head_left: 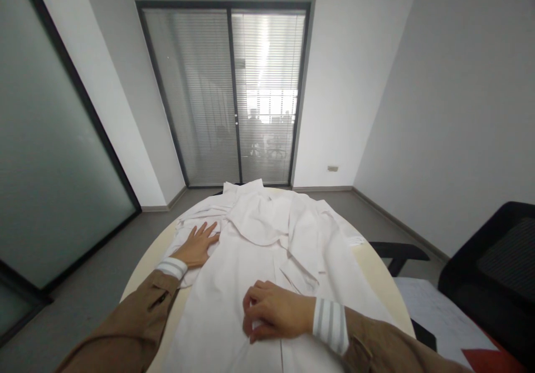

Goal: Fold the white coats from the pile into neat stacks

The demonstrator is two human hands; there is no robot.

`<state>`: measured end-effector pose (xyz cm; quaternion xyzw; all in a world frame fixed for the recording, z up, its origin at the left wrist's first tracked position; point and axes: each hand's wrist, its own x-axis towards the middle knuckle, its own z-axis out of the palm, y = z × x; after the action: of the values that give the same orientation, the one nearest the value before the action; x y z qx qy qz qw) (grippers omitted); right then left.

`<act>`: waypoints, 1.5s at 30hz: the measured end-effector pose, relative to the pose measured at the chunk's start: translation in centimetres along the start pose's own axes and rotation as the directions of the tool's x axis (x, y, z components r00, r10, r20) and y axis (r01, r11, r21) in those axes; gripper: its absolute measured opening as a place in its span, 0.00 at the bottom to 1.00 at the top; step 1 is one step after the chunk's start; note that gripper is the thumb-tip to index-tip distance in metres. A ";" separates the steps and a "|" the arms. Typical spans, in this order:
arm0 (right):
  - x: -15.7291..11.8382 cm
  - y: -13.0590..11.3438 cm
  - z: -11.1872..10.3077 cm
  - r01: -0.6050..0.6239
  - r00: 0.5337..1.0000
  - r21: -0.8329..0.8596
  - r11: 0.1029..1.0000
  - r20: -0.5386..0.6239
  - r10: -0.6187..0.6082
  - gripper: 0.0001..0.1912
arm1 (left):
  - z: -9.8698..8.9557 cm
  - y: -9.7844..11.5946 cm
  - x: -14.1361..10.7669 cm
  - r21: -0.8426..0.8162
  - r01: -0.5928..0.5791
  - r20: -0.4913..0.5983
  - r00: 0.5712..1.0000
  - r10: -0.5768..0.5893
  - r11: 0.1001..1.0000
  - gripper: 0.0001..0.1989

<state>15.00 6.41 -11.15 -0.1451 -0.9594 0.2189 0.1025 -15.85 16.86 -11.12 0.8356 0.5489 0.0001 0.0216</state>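
White garment (pixel 234 278), perhaps in curled right grip (pixel 278 310)

The person's left arm (pixel 129 317) reaches forward, its left hand (pixel 199 246) palm down with the fingers spread. The right arm (pixel 384 339) angles inward across the front; its right hand (pixel 278 310), nearer the body, has curled fingers and the thumb drawn in. I can't see whether their tips meet.
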 end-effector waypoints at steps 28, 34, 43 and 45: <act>-0.8 -1.2 -1.8 -0.414 0.749 0.308 0.856 0.650 0.128 0.10 | -2.0 2.1 4.3 -0.323 0.308 -0.319 0.854 -0.410 0.895 0.26; -1.3 -1.2 -2.6 -0.397 0.842 0.483 0.781 0.531 0.100 0.12 | -1.3 4.9 8.1 -0.458 0.162 -0.300 0.897 -0.324 0.874 0.18; -1.5 4.8 -9.1 -0.431 0.778 0.364 0.826 -0.315 0.544 0.12 | -0.2 9.7 7.1 -0.301 -0.346 -0.382 0.898 0.220 0.889 0.14; -1.4 6.5 -10.1 -0.502 0.653 0.344 0.794 -0.451 0.609 0.13 | 0.0 10.7 6.1 -0.181 -0.459 -0.369 0.852 0.372 0.870 0.11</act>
<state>20.43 15.47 -5.38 -0.4779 -0.7733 0.2790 0.3094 -3.63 18.26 -10.92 0.9132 0.3445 0.2138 0.0417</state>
